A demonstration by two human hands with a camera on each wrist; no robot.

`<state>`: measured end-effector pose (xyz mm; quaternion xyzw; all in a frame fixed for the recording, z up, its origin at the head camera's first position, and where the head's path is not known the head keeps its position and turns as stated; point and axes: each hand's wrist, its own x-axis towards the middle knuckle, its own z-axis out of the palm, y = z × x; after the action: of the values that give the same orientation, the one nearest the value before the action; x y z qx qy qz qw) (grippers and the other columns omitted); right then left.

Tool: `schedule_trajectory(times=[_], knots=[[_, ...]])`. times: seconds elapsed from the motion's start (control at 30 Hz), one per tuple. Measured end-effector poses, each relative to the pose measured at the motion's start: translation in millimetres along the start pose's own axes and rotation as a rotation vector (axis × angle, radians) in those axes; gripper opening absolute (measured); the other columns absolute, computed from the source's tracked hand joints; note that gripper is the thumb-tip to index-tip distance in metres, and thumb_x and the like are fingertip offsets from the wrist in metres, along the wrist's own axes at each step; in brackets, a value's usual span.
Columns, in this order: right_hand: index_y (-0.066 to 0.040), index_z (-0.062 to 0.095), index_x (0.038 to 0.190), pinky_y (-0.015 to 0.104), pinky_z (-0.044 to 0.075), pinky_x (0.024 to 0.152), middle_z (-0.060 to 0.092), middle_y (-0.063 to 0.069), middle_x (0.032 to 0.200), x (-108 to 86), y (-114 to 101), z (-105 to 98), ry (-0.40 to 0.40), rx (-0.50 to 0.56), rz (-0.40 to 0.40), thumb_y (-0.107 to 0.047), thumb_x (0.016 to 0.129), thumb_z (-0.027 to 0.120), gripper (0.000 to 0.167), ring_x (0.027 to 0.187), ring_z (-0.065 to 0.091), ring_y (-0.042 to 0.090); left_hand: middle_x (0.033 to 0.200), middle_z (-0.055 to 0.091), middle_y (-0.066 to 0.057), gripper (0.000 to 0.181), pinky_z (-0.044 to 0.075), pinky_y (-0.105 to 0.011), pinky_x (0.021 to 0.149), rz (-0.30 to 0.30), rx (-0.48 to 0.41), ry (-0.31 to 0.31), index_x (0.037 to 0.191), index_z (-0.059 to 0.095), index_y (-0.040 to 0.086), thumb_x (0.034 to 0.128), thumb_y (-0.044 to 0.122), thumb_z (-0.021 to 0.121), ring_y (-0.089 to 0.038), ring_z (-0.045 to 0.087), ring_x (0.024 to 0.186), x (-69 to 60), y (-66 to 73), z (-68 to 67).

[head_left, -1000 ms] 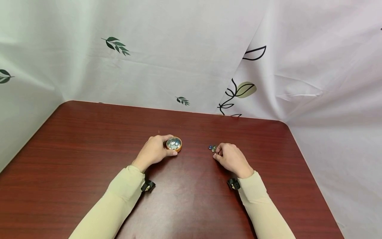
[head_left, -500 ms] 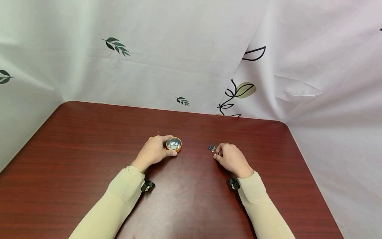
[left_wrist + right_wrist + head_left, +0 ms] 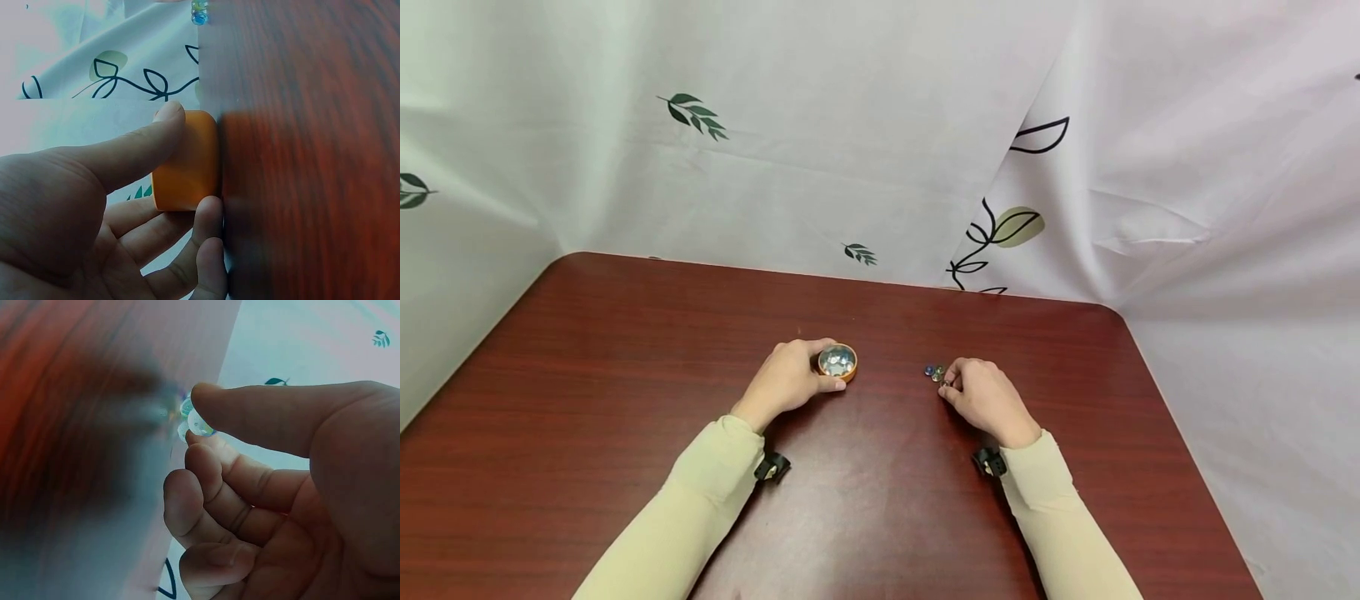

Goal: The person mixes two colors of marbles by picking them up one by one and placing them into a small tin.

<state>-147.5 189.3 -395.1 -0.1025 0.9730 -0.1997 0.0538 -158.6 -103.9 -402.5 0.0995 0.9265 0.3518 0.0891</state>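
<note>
My left hand grips a small round orange bowl from the left, thumb on the near side and fingers on the far side. Its inside looks shiny and silvery; whether anything lies in it I cannot tell. In the left wrist view the orange wall stands upright on the table. To the right, my right hand pinches a clear glass marble between thumb and forefinger, close to the tabletop. Several more glass marbles, blue, greenish and clear, lie just beyond its fingertips.
Both hands work over a dark red-brown wooden table with rounded far corners. A white cloth with a leaf print hangs behind it and along the sides. Each wrist carries a small black camera.
My right hand's fingertips have shifted very slightly right with the marble between them. My left hand and the bowl have stayed in place.
</note>
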Motion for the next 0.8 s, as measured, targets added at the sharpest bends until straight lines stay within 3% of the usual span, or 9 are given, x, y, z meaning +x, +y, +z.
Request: schedule_trajectory(times=[0.8], knots=[[-0.010,0.067,0.086,0.031,0.045,0.060,0.060,-0.004,0.072,-2.0,-2.5,-2.2,0.044,0.000,-0.036,-0.015,0.089,0.075,0.010,0.063,0.053,0.013,0.120,0.070,-0.010,0.066,0.047,-0.048,0.098,-0.006,0.003,-0.003,0.142,0.060,0.013,0.0828,0.029,0.085,-0.035,0.058,0.121,0.3,-0.7,-0.3]])
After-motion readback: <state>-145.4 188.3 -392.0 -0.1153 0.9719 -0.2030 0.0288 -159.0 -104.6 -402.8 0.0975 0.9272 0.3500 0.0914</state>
